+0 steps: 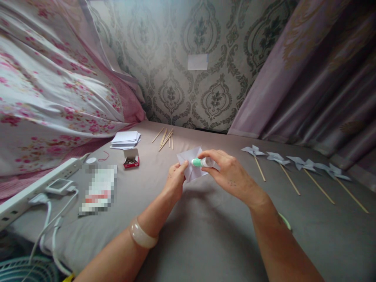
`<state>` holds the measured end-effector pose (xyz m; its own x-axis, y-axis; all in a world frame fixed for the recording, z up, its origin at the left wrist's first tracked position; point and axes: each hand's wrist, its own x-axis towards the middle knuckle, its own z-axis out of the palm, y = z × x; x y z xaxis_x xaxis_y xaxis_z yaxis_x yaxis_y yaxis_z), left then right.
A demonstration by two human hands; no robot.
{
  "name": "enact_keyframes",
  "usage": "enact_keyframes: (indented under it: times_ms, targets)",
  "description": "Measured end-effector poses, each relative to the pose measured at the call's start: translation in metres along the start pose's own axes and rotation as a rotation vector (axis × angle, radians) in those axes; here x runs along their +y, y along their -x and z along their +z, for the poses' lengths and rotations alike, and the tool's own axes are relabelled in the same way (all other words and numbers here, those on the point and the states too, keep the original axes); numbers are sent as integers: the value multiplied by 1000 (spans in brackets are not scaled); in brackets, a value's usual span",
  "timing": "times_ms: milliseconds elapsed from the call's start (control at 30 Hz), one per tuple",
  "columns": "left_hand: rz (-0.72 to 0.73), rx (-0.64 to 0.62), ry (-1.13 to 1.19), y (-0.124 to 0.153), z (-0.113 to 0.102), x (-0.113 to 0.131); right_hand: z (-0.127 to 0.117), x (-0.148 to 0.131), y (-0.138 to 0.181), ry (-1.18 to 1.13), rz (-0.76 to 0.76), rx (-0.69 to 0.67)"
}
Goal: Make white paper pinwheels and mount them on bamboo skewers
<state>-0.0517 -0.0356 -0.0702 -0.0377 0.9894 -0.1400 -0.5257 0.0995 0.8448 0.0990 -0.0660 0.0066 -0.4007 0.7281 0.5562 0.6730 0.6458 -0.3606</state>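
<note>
In the middle of the view, my left hand [175, 178] pinches the left edge of a white paper square [194, 174] with crease or cut lines on it. My right hand [227, 168] is closed round a glue stick [202, 161], white with a green end, whose tip points left over the paper. I cannot tell whether the tip touches the paper. Off to the right, several white paper pinwheels [277, 158] on wooden sticks [290, 180] lie in a row.
Wooden sticks [166, 138] lie at the back, near a stack of white paper [125, 139]. A small red box [131, 160] of metal pieces stands open at left. Further left are a white cap [91, 161], a blurred packet [98, 190] and a power strip [38, 188] with cables.
</note>
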Motion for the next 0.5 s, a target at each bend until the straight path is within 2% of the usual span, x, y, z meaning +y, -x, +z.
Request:
enact_keyframes:
  times_ms: [200,300,367,500]
  targets:
    - [-13,-25,10,-1,1,-2,11,0,-4,16,213,194]
    - [-12,-9,22,-1,2,-1,17,1,-5,15,250,266]
    - [-13,6,36,-1,1,0,17,1,-4,24,228,249]
    - [-8,17,56,-2,1,2,9,2,-2,41,120,114]
